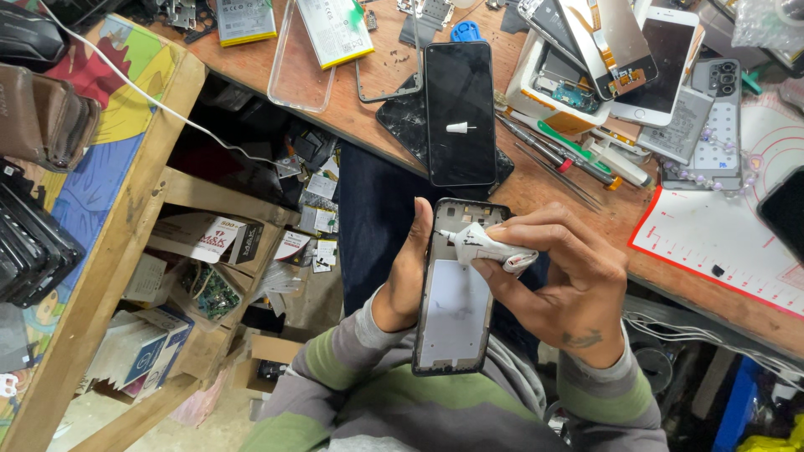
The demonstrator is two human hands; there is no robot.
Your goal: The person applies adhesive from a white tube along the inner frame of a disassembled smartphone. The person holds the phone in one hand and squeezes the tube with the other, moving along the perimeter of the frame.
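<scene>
A black phone frame [453, 289], its pale inner plate bared, was gripped by left-hand fingers [416, 251]; a small white tube [490, 245], seemingly glue, was pinched by right-hand fingers [528, 230].

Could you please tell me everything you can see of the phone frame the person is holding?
The phone frame is a dark, slim rectangle with its screen removed, showing a pale grey inner plate with faint scuffs. It is held roughly upright above the person's lap, just in front of the wooden bench. The left hand grips its left edge, while the right hand presses a small white glue tube with its nozzle at the frame's upper left edge.
</scene>
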